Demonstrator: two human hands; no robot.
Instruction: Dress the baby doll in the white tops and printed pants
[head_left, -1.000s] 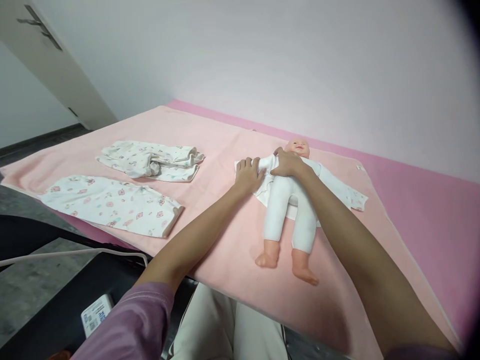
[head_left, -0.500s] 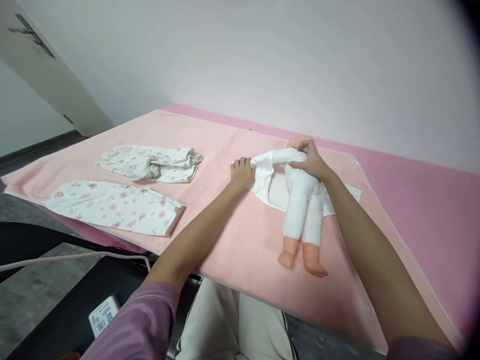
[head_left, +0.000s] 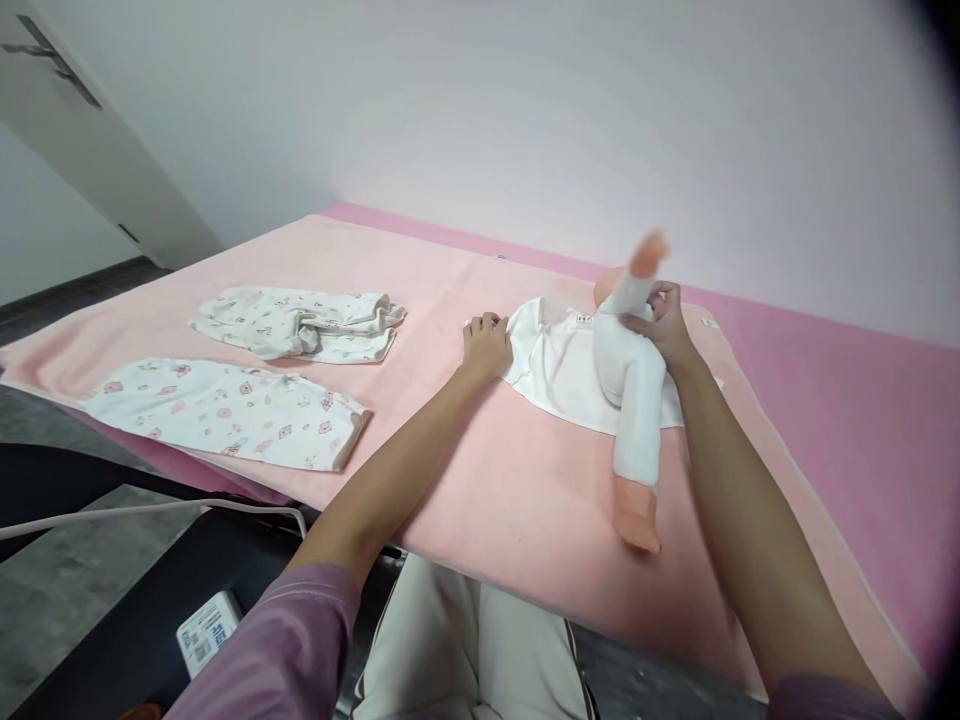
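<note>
A baby doll [head_left: 628, 365] with a white cloth body is tilted on its side over a white baby shirt [head_left: 559, 375] spread on the pink sheet. My right hand [head_left: 666, 325] grips the doll at its upper side, thumb in front. One of its limbs points up and is blurred at the tip; a leg hangs toward me with its bare foot down. Most of the head is hidden behind the body. My left hand [head_left: 487, 345] is closed over the end of the shirt's left sleeve, pressed on the sheet.
Folded patterned baby clothes [head_left: 300, 325] and printed pants [head_left: 232, 415] lie to the left on the pink sheet [head_left: 450, 480]. A white wall [head_left: 562, 130] stands behind the table. Lower left are a black chair [head_left: 127, 610], a white box [head_left: 208, 633] and a pale cable [head_left: 150, 512].
My right hand has turned the doll onto its side and shifted it right, off the shirt's left part. The doll's arm no longer lies along the left sleeve. My left hand has stayed put.
</note>
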